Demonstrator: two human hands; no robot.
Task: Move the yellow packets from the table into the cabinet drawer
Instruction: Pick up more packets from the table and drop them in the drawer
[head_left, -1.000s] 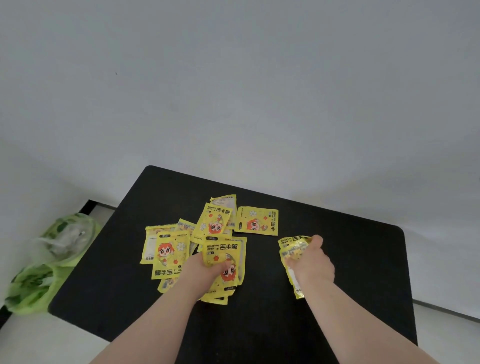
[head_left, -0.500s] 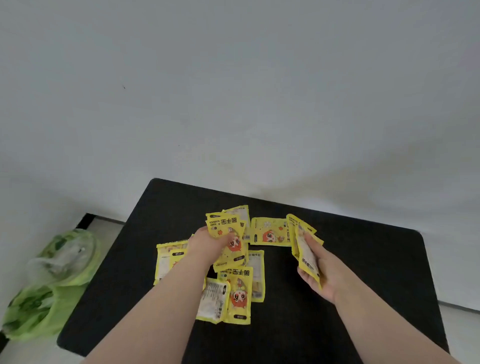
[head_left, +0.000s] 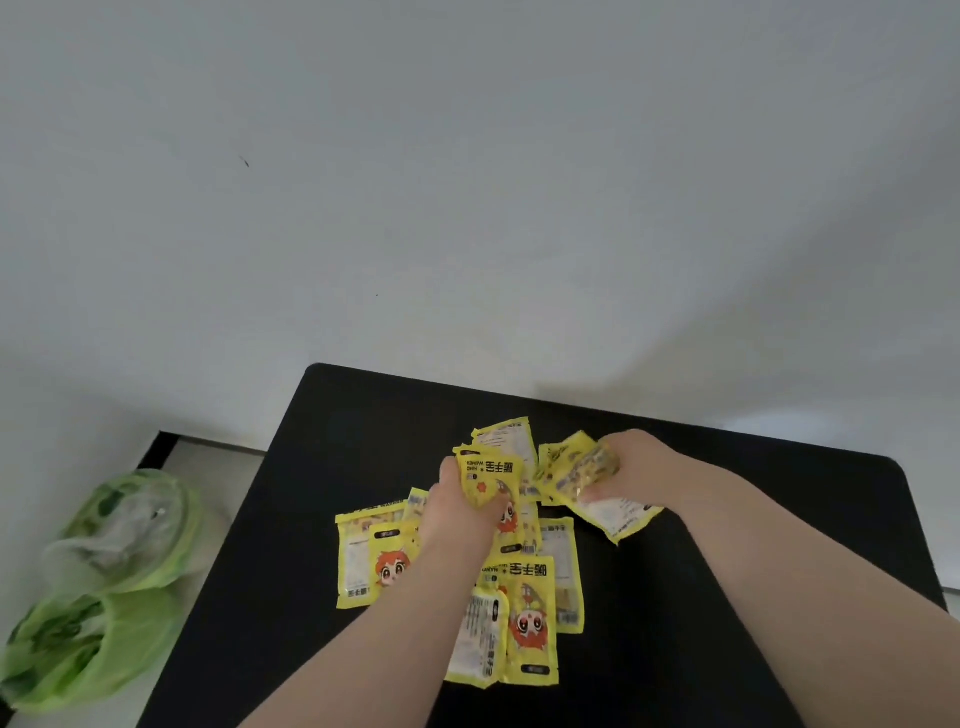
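Fingers of the left hand are clamping round one yellow packet; the right hand is clutching a crumpled bunch.
Both are hovering mid black table, forearms covering some of the flat, glossy loose packets. Crinkly green plastic bags are sitting off the table's left edge, contents too blurry.
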